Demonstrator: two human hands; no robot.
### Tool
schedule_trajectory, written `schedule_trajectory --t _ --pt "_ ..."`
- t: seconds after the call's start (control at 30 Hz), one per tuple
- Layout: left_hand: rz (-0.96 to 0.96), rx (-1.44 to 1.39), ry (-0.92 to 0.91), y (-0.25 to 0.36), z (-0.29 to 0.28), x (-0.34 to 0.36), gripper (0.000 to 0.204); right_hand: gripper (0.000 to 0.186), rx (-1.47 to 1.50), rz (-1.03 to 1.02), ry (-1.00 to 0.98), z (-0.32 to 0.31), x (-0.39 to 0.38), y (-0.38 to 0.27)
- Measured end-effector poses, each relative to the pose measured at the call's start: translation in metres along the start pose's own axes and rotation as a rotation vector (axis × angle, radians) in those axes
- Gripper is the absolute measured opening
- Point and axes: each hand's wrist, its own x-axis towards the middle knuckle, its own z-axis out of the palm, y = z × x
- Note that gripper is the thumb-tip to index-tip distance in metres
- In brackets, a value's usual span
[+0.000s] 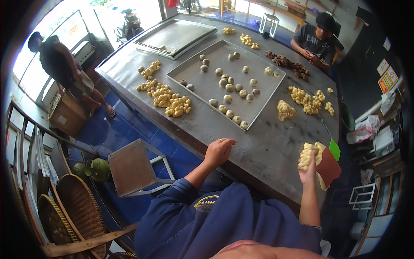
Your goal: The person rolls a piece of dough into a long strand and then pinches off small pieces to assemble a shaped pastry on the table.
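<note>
My right hand (pixel 307 175) is closed around a lump of pale yellow dough (pixel 308 155) at the right side of the metal table. More dough (pixel 319 151) sits against it, beside a flat reddish-brown piece (pixel 330 166) and a bright green flat piece (pixel 335 150). My left hand (pixel 221 151) is at the near table edge, fingers stretched loosely to the right, with nothing seen in it. Beyond it lies a large metal tray (pixel 207 88) with several round dough balls (pixel 230 87), some yellowish and some greyish. A rough dough mound (pixel 286 110) rests between the tray and my right hand.
Small dough pieces (pixel 168 98) are heaped left of the tray, others (pixel 307 100) at its right. Dark brown lumps (pixel 288 64) lie near a seated person (pixel 317 45). Another tray (pixel 177 36) is at the far left. A stool (pixel 131 168) stands left; another person (pixel 64 64) stands beyond.
</note>
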Motion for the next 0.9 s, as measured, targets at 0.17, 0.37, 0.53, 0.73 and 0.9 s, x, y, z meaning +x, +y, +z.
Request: schedule_trajectory --t 0.17,0.37,0.53,0.73,0.9 --pt "0.016 0.0 0.041 -0.003 -0.001 -0.003 0.017 0.053 0.208 0.368 -0.076 0.081 -0.03 -0.034" --pt "0.037 -0.039 0.059 0.001 -0.003 -0.001 0.017 0.051 -0.347 0.765 -0.456 0.112 -0.029 -0.028" --pt "0.052 -0.077 0.032 0.001 0.004 0.0 0.016 0.043 -0.827 1.0 -0.642 0.181 -0.001 -0.023" --pt "0.036 -0.02 0.024 -0.004 -0.005 -0.004 0.015 0.045 -0.873 0.342 -1.108 0.427 0.048 0.001" --pt "0.058 -0.037 0.038 0.001 -0.004 0.001 0.016 0.105 -0.288 -0.034 -0.913 0.583 0.028 -0.019"
